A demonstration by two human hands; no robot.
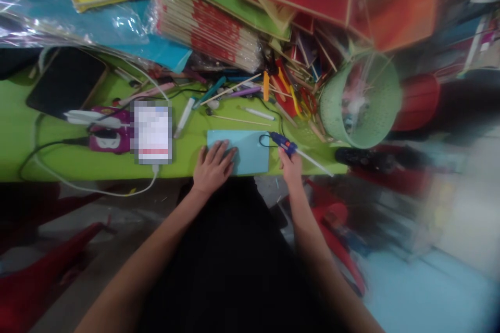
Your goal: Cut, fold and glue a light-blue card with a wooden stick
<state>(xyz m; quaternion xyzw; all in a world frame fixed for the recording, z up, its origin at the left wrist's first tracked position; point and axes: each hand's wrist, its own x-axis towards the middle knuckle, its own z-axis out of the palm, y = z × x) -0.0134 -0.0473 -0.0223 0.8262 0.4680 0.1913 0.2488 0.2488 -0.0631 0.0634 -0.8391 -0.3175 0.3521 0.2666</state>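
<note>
two hands at the near edge of the green table [78,161], a sheet between them.

- left hand [214,164]: palm down, fingers spread a little, pressed flat on the near left part of the light blue card [250,153]. wrist hangs over the table's near edge.
- card: flat, long axis along the near edge, near side almost flush with it. right half bare.
- right hand [291,167]: closed around the grip of the blue glue gun [284,143]. fingers mostly hidden under the gun, so the exact grip cannot be told.
- glue gun: just beside the card's right side, level with its far right corner. long axis slants from far-left to near-right. white glue stick [314,162] juts out of the rear toward the near right. front end faces left toward the card, with a small black loop [264,139] there, cord or wire stand, cannot tell which.
- key relation: the card lies left of the gun hand, close, the gun's front nearly at the card's right side. whether tip and card touch cannot be told. right hand is nearer that side, and the left covers the opposite end.
- around: pale green basket [361,101] toward the far right, sticks and pens [250,96] scattered behind the card, stacked books [207,28] along the far edge.
</note>
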